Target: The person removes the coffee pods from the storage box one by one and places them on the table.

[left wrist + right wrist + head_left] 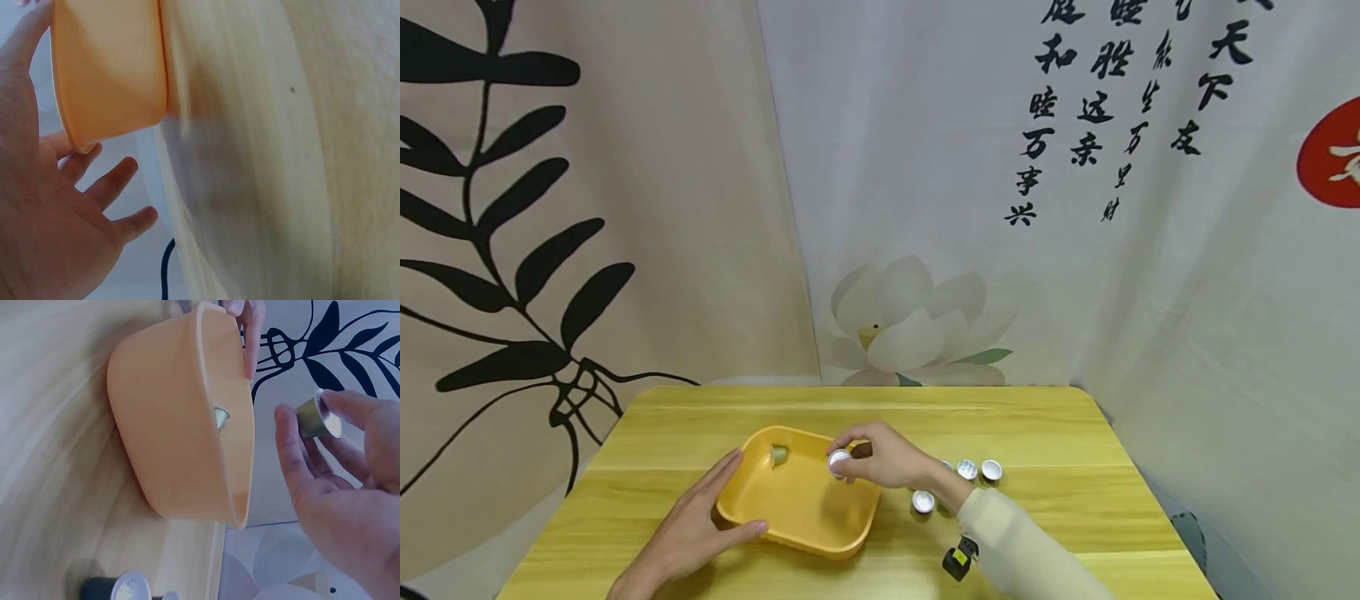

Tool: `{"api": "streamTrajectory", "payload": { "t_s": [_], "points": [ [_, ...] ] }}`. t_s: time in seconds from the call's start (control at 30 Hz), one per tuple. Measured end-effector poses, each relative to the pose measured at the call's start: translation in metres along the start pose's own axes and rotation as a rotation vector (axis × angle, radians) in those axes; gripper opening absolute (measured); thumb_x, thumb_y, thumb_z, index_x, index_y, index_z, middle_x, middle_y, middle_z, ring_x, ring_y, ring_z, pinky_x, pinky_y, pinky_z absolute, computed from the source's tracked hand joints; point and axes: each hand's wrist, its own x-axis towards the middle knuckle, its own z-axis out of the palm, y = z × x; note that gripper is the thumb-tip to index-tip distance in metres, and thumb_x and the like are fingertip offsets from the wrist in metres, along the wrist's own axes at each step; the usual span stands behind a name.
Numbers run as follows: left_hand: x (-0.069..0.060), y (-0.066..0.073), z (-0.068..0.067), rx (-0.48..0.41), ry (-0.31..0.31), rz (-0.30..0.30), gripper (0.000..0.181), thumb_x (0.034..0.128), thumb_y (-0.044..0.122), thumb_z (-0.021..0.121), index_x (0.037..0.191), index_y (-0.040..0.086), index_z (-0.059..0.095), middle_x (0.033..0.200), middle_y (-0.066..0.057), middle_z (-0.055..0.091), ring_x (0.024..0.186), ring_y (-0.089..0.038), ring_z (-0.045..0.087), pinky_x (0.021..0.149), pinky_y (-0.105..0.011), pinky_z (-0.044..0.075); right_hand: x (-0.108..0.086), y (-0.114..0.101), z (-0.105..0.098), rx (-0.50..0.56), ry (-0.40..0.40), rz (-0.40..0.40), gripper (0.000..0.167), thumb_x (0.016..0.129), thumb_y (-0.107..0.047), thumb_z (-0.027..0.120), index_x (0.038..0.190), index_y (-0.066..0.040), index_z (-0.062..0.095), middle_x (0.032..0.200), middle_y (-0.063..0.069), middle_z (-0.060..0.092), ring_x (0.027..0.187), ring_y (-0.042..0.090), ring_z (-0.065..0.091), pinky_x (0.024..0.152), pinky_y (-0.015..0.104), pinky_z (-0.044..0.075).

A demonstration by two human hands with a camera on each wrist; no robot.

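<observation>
Between its thumb and fingers, my right hand [887, 454] pinches a coffee capsule [838, 463] with a pale lid, above the yellow plastic basin [797, 512]. The right wrist view shows this capsule's greenish-gold body [310, 419], tilted and apart from the basin. Inside the basin, near its far left corner, lies another greenish capsule [778, 455]. My left hand [696, 521] rests on the basin's left end, fingers along the left rim and thumb at the front rim. In the left wrist view, several of its fingers [112, 182] are spread, some clear of the basin.
Several more capsules stand lid-up on the wooden table [1037, 533] right of the basin, including one at the back right [992, 471] and one nearer the front [922, 502]. My right forearm partly hides the group. A printed curtain [925, 192] hangs behind the table.
</observation>
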Motion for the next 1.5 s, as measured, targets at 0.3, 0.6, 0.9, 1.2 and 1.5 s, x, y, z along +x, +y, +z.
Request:
{"api": "streamTrajectory", "payload": {
  "t_s": [0.3, 0.6, 0.9, 1.2, 1.5],
  "points": [
    [0.001, -0.001, 0.001, 0.001, -0.013, 0.004, 0.123, 0.0925, 0.073, 0.083, 0.182, 0.014, 0.022, 0.188, -0.022, 0.026, 0.163, -0.063, 0.038, 0.116, -0.089, 0.043, -0.015, 0.005, -0.009, 0.037, 0.055, 0.003, 0.026, 0.111, -0.019, 0.074, 0.136, -0.013, 0.075, 0.125, 0.008, 0.074, 0.098, 0.035, 0.08, 0.085, 0.048, 0.071],
    [0.001, -0.001, 0.001, 0.005, -0.014, 0.001, 0.123, 0.0931, 0.071, 0.084, 0.182, 0.013, 0.022, 0.188, -0.022, 0.026, 0.163, -0.063, 0.038, 0.115, -0.089, 0.043, -0.03, 0.013, -0.017, 0.036, 0.044, -0.003, 0.029, 0.113, -0.017, 0.068, 0.139, -0.005, 0.068, 0.135, 0.021, 0.071, 0.095, 0.038, 0.076, 0.075, 0.03, 0.067],
    [0.001, -0.001, 0.001, 0.011, -0.01, 0.003, 0.122, 0.0937, 0.071, 0.083, 0.182, 0.012, 0.022, 0.188, -0.022, 0.025, 0.162, -0.064, 0.038, 0.115, -0.09, 0.043, -0.047, 0.02, -0.027, 0.023, 0.101, -0.032, 0.033, 0.115, -0.016, 0.065, 0.143, 0.001, 0.066, 0.139, 0.025, 0.07, 0.086, 0.016, 0.073, 0.071, 0.023, 0.061],
    [0.001, -0.002, 0.0, 0.013, -0.018, -0.007, 0.123, 0.0932, 0.071, 0.084, 0.182, 0.013, 0.022, 0.188, -0.022, 0.025, 0.163, -0.064, 0.037, 0.116, -0.091, 0.041, -0.069, 0.03, -0.04, 0.051, 0.137, 0.011, 0.031, 0.112, -0.017, 0.071, 0.143, -0.011, 0.069, 0.137, 0.02, 0.069, 0.092, 0.016, 0.076, 0.083, 0.039, 0.07],
    [0.0, 0.0, 0.0, 0.016, -0.023, -0.006, 0.123, 0.0931, 0.071, 0.084, 0.182, 0.013, 0.021, 0.188, -0.022, 0.025, 0.162, -0.065, 0.037, 0.115, -0.09, 0.041, -0.094, 0.038, -0.05, 0.085, 0.186, 0.031, 0.04, 0.108, -0.01, 0.076, 0.147, -0.008, 0.066, 0.137, 0.023, 0.068, 0.109, 0.029, 0.078, 0.094, 0.036, 0.07]
  ]
}}
